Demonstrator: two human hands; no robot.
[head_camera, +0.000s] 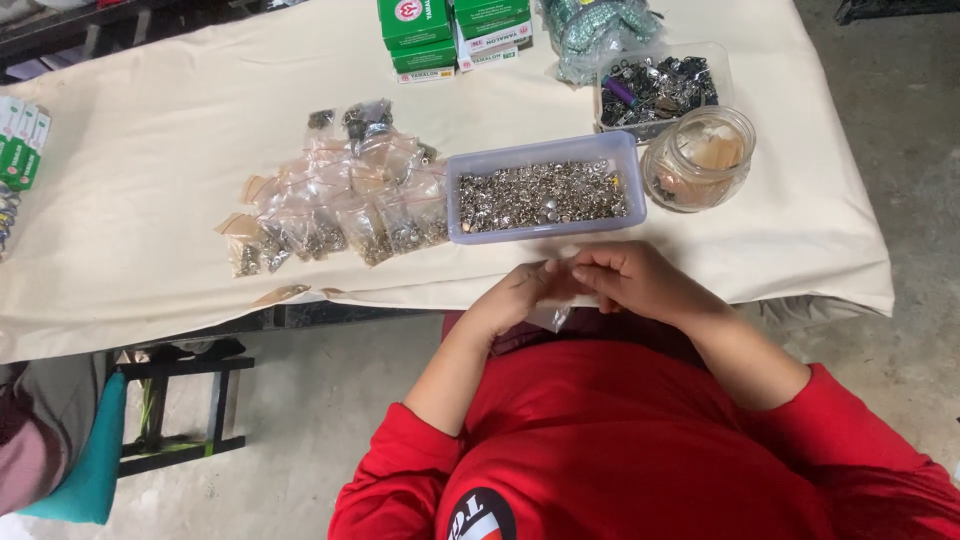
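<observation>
Clear plastic bag (553, 312) between hands at table edge (400, 300)

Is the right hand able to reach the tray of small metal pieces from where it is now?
Probably yes. The right hand sits at the table edge just in front of the lavender tray, and nothing lies between them. It does share a small clear bag with the left hand.

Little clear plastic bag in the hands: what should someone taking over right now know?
Left hand and right hand together pinch a small clear plastic bag at the table edge.
Lilac rectangular plastic tray of small silver metal pieces sits just beyond the hands.
Done: a pile of filled small clear bags lies left of the tray.
Left: the tray looks full.
</observation>
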